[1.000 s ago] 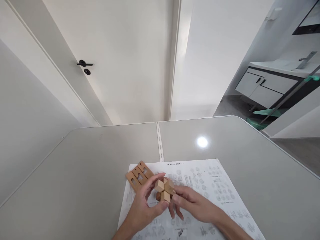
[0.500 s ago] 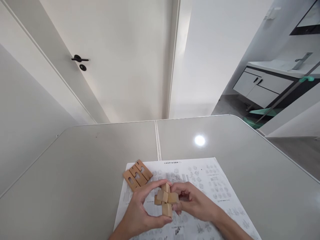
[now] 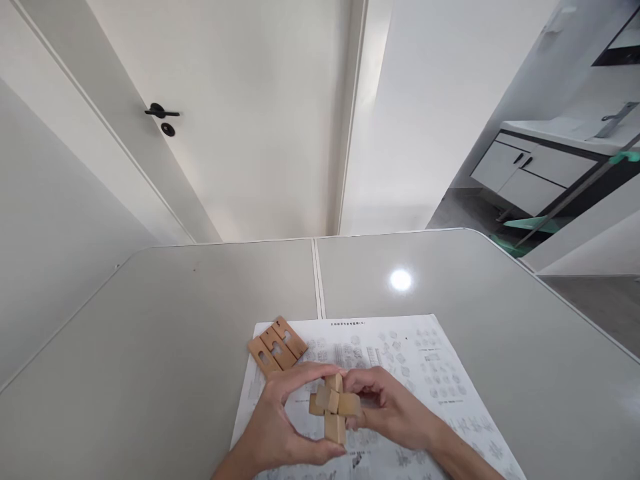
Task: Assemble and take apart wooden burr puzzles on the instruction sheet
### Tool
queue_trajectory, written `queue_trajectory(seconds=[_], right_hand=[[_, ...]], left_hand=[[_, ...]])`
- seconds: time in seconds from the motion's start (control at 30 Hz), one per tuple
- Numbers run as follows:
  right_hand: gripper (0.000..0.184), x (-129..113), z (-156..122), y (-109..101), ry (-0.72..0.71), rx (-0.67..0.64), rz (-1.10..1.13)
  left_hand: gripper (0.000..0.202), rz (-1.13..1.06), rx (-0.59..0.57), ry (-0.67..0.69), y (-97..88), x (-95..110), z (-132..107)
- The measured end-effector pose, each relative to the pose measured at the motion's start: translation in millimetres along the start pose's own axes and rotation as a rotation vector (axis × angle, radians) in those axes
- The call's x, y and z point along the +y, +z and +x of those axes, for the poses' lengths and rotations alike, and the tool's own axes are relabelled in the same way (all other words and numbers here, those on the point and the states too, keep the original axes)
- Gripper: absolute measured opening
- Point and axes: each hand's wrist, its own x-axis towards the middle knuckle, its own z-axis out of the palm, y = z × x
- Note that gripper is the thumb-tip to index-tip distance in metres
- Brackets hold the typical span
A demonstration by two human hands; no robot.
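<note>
A wooden burr puzzle (image 3: 334, 408), made of interlocked light blocks in a cross shape, is held above a printed sheet (image 3: 420, 373). My left hand (image 3: 285, 420) grips it between the thumb at the bottom block and the fingers at the top block. From the right, my right hand (image 3: 390, 407) pinches the puzzle's side with thumb and curled fingers; the exact contact is partly hidden. Beyond my left hand lie three flat brown wooden pieces with slots (image 3: 278, 344), side by side on the sheet's upper left corner.
The sheet lies on a grey table (image 3: 150, 347) with a white seam (image 3: 318, 280) down its middle. Behind the table's far edge stand a white door (image 3: 260, 133) with a black handle (image 3: 161, 111) and, at right, a washbasin cabinet (image 3: 535, 163).
Both hands keep their hold on the puzzle, which sits almost as before. The whole view has shifted slightly, and the right fingers have drawn a little closer around the puzzle's side.
</note>
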Motion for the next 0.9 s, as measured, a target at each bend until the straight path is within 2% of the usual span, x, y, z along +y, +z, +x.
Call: queue_trajectory(seconds=[0.23, 0.4, 0.6, 0.77, 0.9], right_hand=[[0.039, 0, -1, 2, 0.013, 0.030, -0.033], [0.036, 11, 0, -2, -0.031, 0.184, -0.048], [0.019, 9, 0, -3, -0.073, 0.249, -0.227], [0.012, 9, 0, 1, -0.070, 0.227, -0.302], [0.015, 14, 1, 1, -0.075, 0.241, -0.335]], left_hand=[[0.078, 0.064, -0.021, 0.076, -1.3, 2, 0], [0.074, 0.188, 0.049, 0.153, 1.8, 0, 1], [0.072, 0.258, 0.170, 0.150, 6.9, -8, 0], [0.072, 0.295, 0.179, 0.095, 10.2, -11, -1], [0.071, 0.302, 0.159, 0.092, 11.9, -11, 0]])
